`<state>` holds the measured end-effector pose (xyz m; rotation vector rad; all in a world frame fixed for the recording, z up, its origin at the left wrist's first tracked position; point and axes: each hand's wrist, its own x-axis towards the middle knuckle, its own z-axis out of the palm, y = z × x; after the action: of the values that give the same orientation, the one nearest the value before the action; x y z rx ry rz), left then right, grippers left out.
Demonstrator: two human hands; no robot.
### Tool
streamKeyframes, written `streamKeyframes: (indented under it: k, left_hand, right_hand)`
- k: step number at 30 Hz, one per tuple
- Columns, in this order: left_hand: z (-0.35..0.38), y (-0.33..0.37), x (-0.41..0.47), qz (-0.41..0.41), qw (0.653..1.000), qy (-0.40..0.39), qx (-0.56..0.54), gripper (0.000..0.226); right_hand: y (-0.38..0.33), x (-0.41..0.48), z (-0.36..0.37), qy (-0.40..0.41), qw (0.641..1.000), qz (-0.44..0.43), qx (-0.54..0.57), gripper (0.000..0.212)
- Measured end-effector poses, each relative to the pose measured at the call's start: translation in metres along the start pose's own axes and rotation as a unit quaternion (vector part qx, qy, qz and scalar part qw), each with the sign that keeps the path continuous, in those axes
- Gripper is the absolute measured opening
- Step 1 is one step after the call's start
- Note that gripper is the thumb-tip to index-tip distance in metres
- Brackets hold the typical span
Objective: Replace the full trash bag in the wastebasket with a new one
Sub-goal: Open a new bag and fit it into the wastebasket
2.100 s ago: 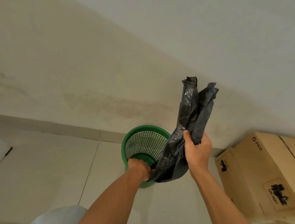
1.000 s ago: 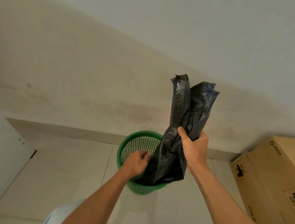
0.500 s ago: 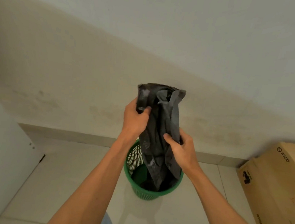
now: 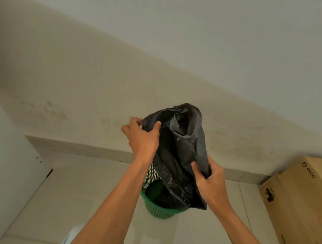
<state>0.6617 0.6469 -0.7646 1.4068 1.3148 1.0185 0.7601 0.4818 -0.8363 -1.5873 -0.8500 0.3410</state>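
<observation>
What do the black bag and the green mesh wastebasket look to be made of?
Black bag: thin plastic film, it seems, slightly glossy, crumpling into soft folds in both hands. Green mesh wastebasket: probably moulded rigid plastic, going by the uniform colour, lattice wall and smooth rim.

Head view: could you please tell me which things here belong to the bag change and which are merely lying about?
Part of the job:
- black trash bag, in the grip of the left hand and the right hand
- green wastebasket below it

Lying about:
- cardboard box on the floor, right
- white panel, left
</observation>
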Motion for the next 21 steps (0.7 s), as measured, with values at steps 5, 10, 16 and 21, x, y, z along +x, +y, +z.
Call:
streamKeyframes:
  k: [5, 10, 16, 21]
  left_hand:
    - [-0.002, 0.001, 0.003, 0.074, 0.989, 0.045, 0.122, 0.052]
    - [-0.008, -0.002, 0.007, 0.131, 0.985, 0.047, 0.107, 0.060]
    - [-0.003, 0.012, 0.009, 0.027, 0.987, -0.153, 0.033, 0.061]
    - [-0.002, 0.026, 0.013, -0.120, 0.913, -0.378, 0.095, 0.087]
  right_hand:
    - [0.001, -0.012, 0.003, -0.003, 0.999, -0.036, -0.020, 0.029]
    - [0.001, -0.019, 0.007, 0.034, 0.997, -0.055, -0.034, 0.034]
    - [0.007, -0.018, 0.010, 0.035, 0.997, -0.051, -0.038, 0.038]
    - [0.011, -0.021, 0.013, -0.011, 0.998, -0.047, -0.043, 0.046]
